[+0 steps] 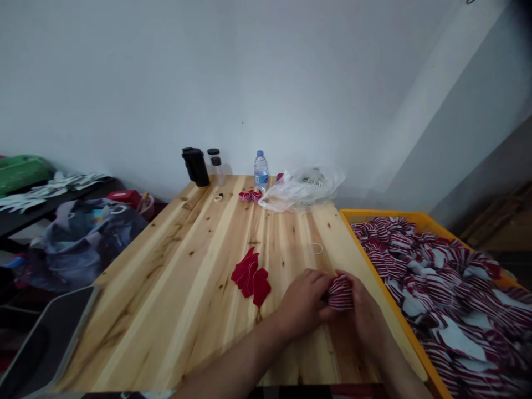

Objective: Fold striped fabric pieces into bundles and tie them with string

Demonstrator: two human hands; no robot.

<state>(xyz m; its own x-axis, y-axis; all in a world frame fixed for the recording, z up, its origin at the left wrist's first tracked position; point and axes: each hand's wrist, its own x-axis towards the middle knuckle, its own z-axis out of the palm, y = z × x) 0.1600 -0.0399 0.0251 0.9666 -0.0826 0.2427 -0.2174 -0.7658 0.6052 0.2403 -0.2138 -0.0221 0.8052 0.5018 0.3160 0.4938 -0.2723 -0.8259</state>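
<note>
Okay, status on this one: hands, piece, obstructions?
Left hand and right hand both on striped red-and-white piece. Red cutouts lie left of the hands. Nothing visible blocking the piece beyond the fingers.

"What does the cloth (341,293) look like?"
"Dark red and pale stripes, narrow and close together, with a patch of plain red at the top."
"Is it spread flat?"
"No, it's gathered into a small, rounded bundle. The stripes run mostly crosswise and bow a little over the bulge."
"Where is it?"
"Between the left hand (305,302) and the right hand (369,318), at the near right part of the table (178,288). The fingers cover its left and right edges."
"Is it touching the wood?"
"I can't tell; its underside is hard to make out."
"And its full outline?"
"Partly hidden. The striped front shows best."
</note>
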